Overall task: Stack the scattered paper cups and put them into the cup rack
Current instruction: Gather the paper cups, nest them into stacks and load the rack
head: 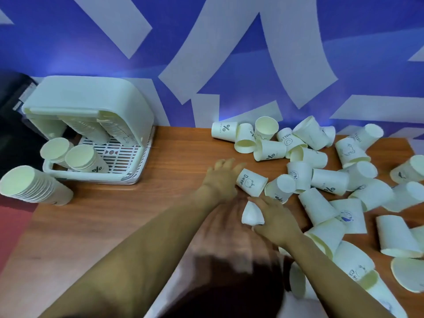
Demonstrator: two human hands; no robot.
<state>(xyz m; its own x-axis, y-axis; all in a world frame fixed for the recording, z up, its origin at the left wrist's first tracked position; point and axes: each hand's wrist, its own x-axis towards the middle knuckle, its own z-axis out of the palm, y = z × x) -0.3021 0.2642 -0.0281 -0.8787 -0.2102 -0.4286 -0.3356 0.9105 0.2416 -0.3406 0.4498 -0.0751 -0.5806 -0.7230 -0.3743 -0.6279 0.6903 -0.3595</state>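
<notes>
The left hand [221, 177] grips the "Bear" cup [251, 182] at its base end, fingers curled round it; the right hand [273, 218] pinches a small cup [252, 214] just beside; loose cups [321, 180] litter the table [137, 214] to the right; the rack [91, 131], well apart on the left, already holds stacks, another stack [34, 185] lying near it. Nesting could jam if the rims meet askew; a squeezed cup may crumple; a forearm sweeping the pile could knock cups off the edge.
</notes>
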